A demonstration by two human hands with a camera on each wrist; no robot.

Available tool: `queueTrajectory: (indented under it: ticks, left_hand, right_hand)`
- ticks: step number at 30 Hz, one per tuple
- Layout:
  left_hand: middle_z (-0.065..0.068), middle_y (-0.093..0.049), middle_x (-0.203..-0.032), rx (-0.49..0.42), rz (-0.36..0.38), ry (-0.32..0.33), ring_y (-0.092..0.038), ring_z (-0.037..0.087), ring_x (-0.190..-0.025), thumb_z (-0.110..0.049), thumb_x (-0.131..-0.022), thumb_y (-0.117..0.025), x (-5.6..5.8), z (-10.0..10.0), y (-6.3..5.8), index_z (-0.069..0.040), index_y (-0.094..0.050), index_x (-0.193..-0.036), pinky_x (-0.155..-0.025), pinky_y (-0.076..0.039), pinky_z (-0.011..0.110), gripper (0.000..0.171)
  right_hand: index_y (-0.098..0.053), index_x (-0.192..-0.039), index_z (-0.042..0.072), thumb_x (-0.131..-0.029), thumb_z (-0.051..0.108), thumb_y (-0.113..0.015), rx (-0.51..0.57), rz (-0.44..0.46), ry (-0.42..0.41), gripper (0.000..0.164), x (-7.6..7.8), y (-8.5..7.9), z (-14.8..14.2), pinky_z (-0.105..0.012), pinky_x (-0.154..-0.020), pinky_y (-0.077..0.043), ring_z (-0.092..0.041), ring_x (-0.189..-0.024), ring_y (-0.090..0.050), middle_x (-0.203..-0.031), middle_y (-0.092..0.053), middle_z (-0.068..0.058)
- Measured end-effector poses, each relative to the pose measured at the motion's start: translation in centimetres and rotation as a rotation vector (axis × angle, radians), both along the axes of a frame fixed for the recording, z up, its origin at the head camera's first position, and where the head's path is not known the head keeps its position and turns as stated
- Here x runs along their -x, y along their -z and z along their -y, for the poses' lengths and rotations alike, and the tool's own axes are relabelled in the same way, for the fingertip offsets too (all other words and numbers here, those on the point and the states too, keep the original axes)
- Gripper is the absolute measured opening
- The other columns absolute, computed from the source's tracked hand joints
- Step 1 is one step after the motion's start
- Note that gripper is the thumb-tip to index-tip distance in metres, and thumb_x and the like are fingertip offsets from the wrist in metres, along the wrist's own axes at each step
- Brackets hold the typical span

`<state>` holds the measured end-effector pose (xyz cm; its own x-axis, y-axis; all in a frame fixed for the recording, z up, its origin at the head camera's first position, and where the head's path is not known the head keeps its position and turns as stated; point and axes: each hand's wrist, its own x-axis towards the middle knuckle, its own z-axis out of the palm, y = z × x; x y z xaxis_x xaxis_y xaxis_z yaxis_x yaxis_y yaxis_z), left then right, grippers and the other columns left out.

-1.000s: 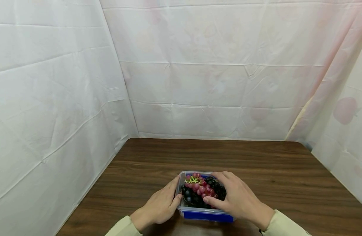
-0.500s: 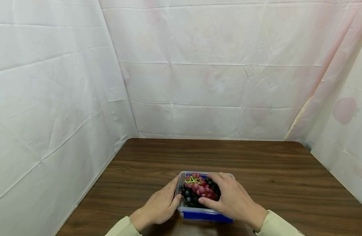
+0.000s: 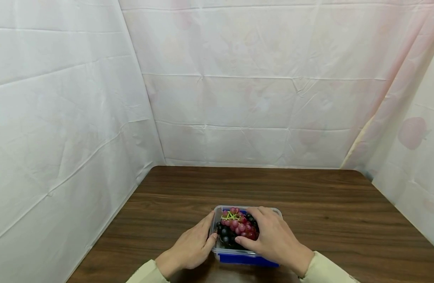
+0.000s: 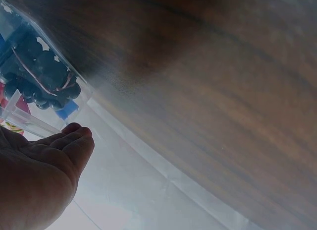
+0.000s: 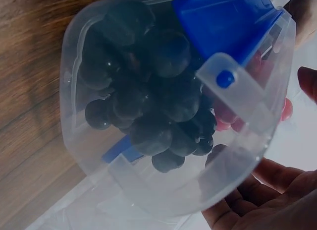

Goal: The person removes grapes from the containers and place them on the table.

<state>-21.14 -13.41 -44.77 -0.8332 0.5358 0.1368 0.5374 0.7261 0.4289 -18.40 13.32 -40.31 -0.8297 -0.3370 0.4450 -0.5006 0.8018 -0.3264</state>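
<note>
A clear plastic food container [image 3: 217, 248] with blue clips sits near the front of the table in the head view. Inside it, a bunch of red grapes [image 3: 235, 224] with a green stem lies over black grapes [image 3: 225, 234]. My left hand [image 3: 192, 243] rests along the container's left side, fingers straight. From the right, my right hand [image 3: 278, 239] reaches over the rim and holds the grapes, its thumb at the front and its fingers at the back. The right wrist view shows black grapes [image 5: 158, 101] through the clear wall; the palm hides the right part of the bunch.
The brown wood-grain table [image 3: 259, 184] stretches out behind the container. White sheets hang at the left [image 3: 68, 118], at the back [image 3: 238, 98] and at the right [image 3: 415, 165] of the table. A blue clip [image 3: 246, 260] runs along the container's front.
My right hand has slid left over the grapes, covering more of the black ones and baring the container's far right corner. The left hand and the container have stayed in place.
</note>
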Motion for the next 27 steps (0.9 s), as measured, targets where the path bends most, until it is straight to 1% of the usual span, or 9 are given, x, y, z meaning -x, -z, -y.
queueTrajectory:
  ticks: [6, 9, 13, 18, 21, 27]
  left_hand:
    - [0.014, -0.032, -0.165, 0.001, -0.006, -0.005, -0.038, 0.027, -0.147, -0.033, -0.111, -0.038, 0.0, 0.0, 0.0, -0.004, -0.017, -0.164, -0.115, -0.039, 0.051, 0.064]
    - [0.014, -0.031, -0.165, 0.003, -0.009, -0.005, -0.038, 0.027, -0.148, -0.033, -0.111, -0.037, 0.0, 0.0, 0.0, -0.003, -0.018, -0.164, -0.116, -0.039, 0.051, 0.064]
    - [0.015, -0.032, -0.165, 0.001, -0.013, -0.001, -0.038, 0.028, -0.148, -0.032, -0.111, -0.038, 0.0, -0.1, 0.0, -0.003, -0.018, -0.164, -0.116, -0.039, 0.051, 0.064]
    - [0.015, -0.032, -0.164, -0.004, -0.011, 0.001, -0.038, 0.028, -0.147, -0.032, -0.111, -0.038, 0.0, -0.1, 0.0, -0.002, -0.018, -0.163, -0.115, -0.039, 0.051, 0.064]
    - [0.015, -0.033, -0.164, -0.005, -0.013, 0.002, -0.039, 0.028, -0.147, -0.031, -0.111, -0.038, 0.0, 0.0, 0.0, -0.002, -0.018, -0.163, -0.115, -0.039, 0.051, 0.064]
    - [0.015, -0.033, -0.164, -0.003, -0.025, -0.001, -0.039, 0.027, -0.147, -0.031, -0.11, -0.039, 0.0, 0.0, 0.0, -0.002, -0.019, -0.163, -0.115, -0.039, 0.051, 0.063]
  right_hand:
    - [-0.068, -0.126, 0.009, -0.077, 0.06, -0.083, -0.041, -0.03, 0.019, 0.072, 0.1, 0.2, 0.6, -0.045, -0.086, -0.058, -0.018, -0.102, -0.065, -0.114, -0.069, -0.004]
    - [-0.067, -0.125, 0.008, -0.076, 0.061, -0.084, -0.061, -0.018, 0.037, 0.073, 0.2, 0.4, 0.9, -0.046, -0.088, -0.058, -0.02, -0.106, -0.065, -0.117, -0.069, -0.005]
    - [-0.067, -0.124, 0.007, -0.076, 0.059, -0.085, -0.077, 0.004, 0.059, 0.073, 0.4, 0.7, 1.3, -0.045, -0.087, -0.059, -0.021, -0.104, -0.065, -0.117, -0.068, -0.007]
    - [-0.067, -0.122, 0.005, -0.075, 0.058, -0.085, -0.097, 0.002, 0.069, 0.073, 0.5, 0.9, 1.6, -0.043, -0.082, -0.06, -0.02, -0.098, -0.066, -0.113, -0.069, -0.007]
    - [-0.068, -0.12, 0.005, -0.075, 0.057, -0.085, -0.113, -0.013, 0.074, 0.071, 0.6, 0.9, 1.8, -0.04, -0.076, -0.06, -0.017, -0.092, -0.066, -0.106, -0.069, -0.005]
    - [-0.07, -0.107, 0.01, -0.075, 0.053, -0.086, -0.132, -0.056, 0.077, 0.056, 0.9, 0.9, 2.0, -0.032, -0.063, -0.056, -0.009, -0.074, -0.061, -0.09, -0.064, 0.003]
